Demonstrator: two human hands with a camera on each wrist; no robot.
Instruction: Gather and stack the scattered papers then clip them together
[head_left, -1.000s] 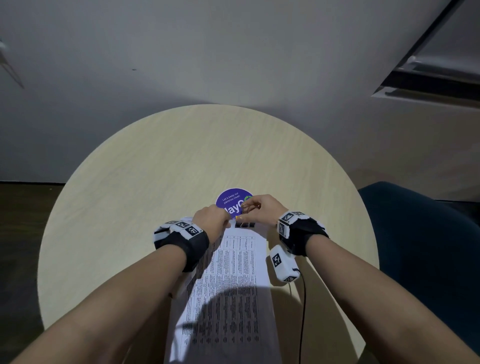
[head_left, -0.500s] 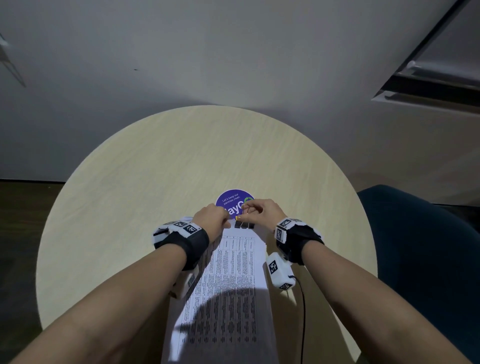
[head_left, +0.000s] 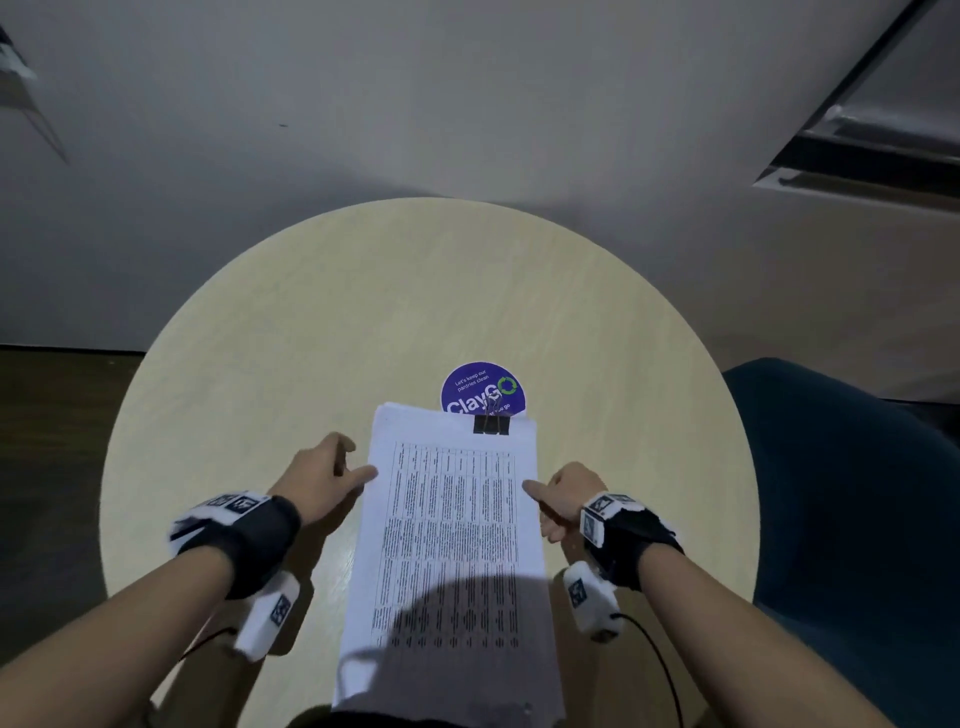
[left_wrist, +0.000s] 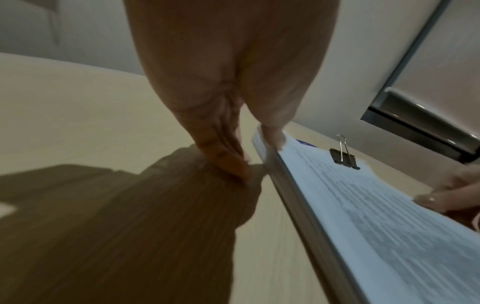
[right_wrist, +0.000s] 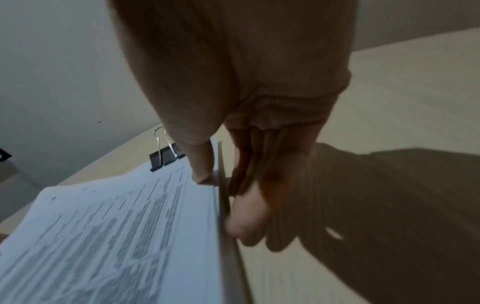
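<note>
A stack of printed papers lies lengthwise on the round table, its near end reaching past the table's front edge. A black binder clip bites the stack's far edge, handles pointing away; it also shows in the left wrist view and the right wrist view. My left hand pinches the stack's left edge, thumb on top, fingers down beside and under it. My right hand pinches the right edge, thumb on top, fingers below.
The pale wooden round table stands against a grey wall. A round purple sticker lies just beyond the clip. A dark blue chair stands at the right. Thin cables hang from both wrist cameras.
Both hands left the clip at the stack's far edge and drew back to the stack's two long sides. The clip now stays on the papers alone.
</note>
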